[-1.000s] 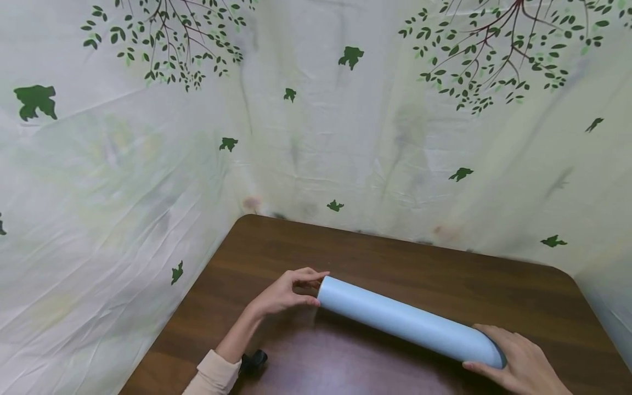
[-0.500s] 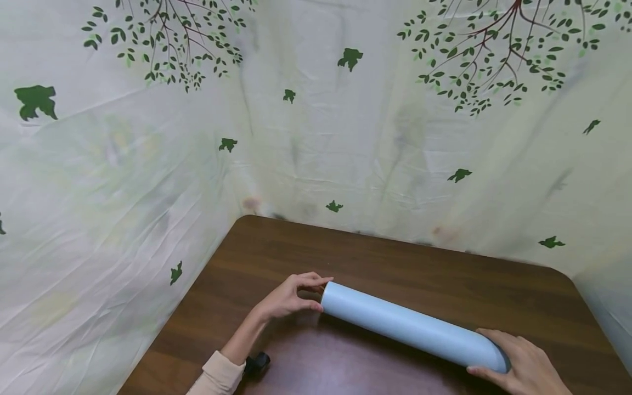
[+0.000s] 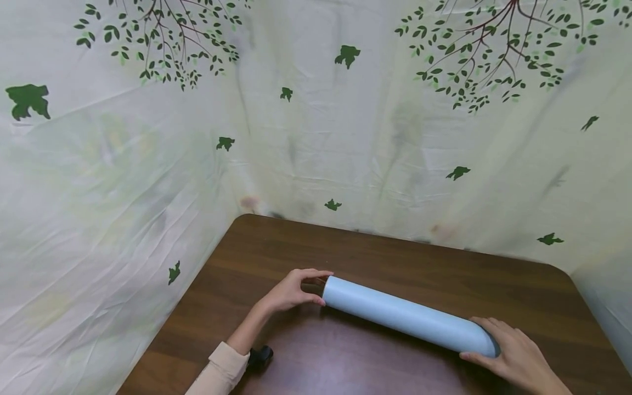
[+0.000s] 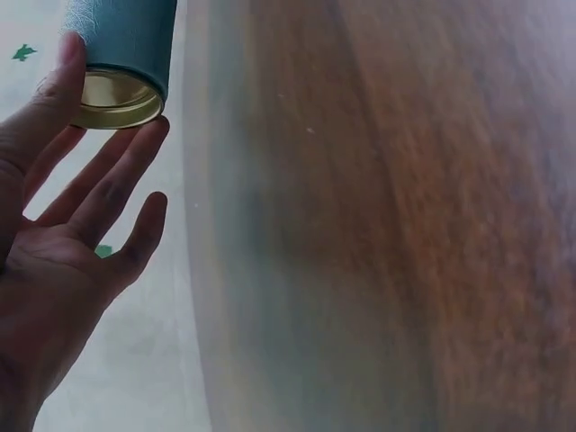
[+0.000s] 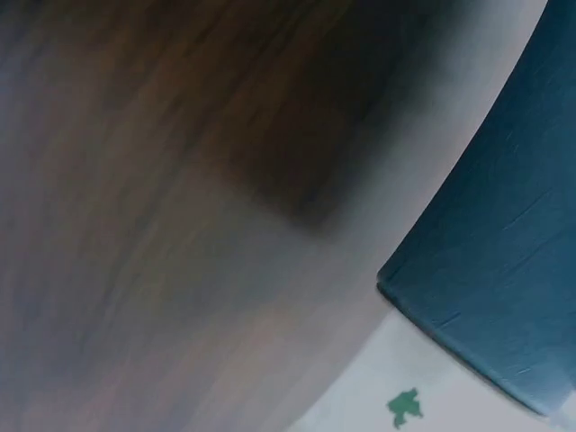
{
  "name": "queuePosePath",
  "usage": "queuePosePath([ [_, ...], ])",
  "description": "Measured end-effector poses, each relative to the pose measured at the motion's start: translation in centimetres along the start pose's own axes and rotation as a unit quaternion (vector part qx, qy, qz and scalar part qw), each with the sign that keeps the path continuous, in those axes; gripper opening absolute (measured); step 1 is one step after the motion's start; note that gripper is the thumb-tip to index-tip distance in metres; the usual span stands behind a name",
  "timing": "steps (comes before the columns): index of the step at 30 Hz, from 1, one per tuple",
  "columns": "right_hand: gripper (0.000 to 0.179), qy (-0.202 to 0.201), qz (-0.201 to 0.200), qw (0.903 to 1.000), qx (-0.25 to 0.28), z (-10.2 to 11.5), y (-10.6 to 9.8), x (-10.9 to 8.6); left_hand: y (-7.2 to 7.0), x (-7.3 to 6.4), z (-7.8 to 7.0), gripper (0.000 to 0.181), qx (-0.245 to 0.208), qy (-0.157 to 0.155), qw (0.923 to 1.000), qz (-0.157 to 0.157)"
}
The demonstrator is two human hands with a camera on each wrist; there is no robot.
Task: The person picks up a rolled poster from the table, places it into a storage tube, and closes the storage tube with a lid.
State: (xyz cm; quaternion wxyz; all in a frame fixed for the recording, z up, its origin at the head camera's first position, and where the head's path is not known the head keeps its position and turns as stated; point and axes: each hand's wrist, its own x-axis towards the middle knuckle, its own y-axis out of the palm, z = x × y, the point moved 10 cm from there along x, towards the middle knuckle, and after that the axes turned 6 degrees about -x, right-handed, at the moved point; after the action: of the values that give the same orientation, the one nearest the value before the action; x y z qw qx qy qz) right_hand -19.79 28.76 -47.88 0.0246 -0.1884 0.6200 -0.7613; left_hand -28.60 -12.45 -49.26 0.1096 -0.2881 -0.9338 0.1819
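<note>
A long light blue cylindrical tube [image 3: 405, 314] slants across the head view, its left end farther off than its right. My left hand [image 3: 290, 291] holds the left end between thumb and fingertips, with a gap between palm and tube. In the left wrist view, the thumb of the left hand [image 4: 81, 198] lies along the side of the tube [image 4: 126, 36], and fingertips meet its gold metal rim [image 4: 117, 117]. At the other end my right hand [image 3: 515, 351] grips the tube, thumb on the near side and fingers over the far side. The right wrist view shows the tube's darker-looking end [image 5: 504, 252], with no fingers clearly visible.
Under the tube is a brown wooden table [image 3: 296, 241] with rounded corners. A pale curtain [image 3: 316, 137] printed with leaves and branches hangs behind and at the sides. A black object [image 3: 260, 356] sits at the left wrist, beside the cream sleeve [image 3: 222, 367].
The tube dips slightly toward me, then rises back. Its right end is now a little farther up and left in the head view. Both hands keep their hold.
</note>
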Motion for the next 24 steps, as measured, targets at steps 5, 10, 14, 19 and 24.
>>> queuePosePath([
  [5,0.078,0.01,0.043,0.999,-0.008,-0.2,1.1,1.2,-0.2,0.6,1.0,0.068,-0.001,-0.014,0.9999,-0.005],
  [10,0.079,0.012,0.061,0.9979,-0.016,-0.5,1.8,2.0,-0.4,1.2,1.5,0.066,0.007,-0.019,0.9998,-0.004],
  [14,0.08,0.009,0.068,0.9975,-0.016,-0.4,2.2,2.5,-0.4,1.4,2.1,0.064,0.005,-0.026,0.9997,0.0],
  [19,0.079,0.008,0.071,0.9973,-0.016,-0.5,2.4,3.0,-0.3,1.5,2.4,0.066,-0.017,-0.024,0.9995,0.007],
  [24,0.082,0.008,0.078,0.9967,-0.02,-0.4,2.5,3.2,0.0,1.6,2.5,0.071,-0.031,-0.027,0.9988,0.026],
])
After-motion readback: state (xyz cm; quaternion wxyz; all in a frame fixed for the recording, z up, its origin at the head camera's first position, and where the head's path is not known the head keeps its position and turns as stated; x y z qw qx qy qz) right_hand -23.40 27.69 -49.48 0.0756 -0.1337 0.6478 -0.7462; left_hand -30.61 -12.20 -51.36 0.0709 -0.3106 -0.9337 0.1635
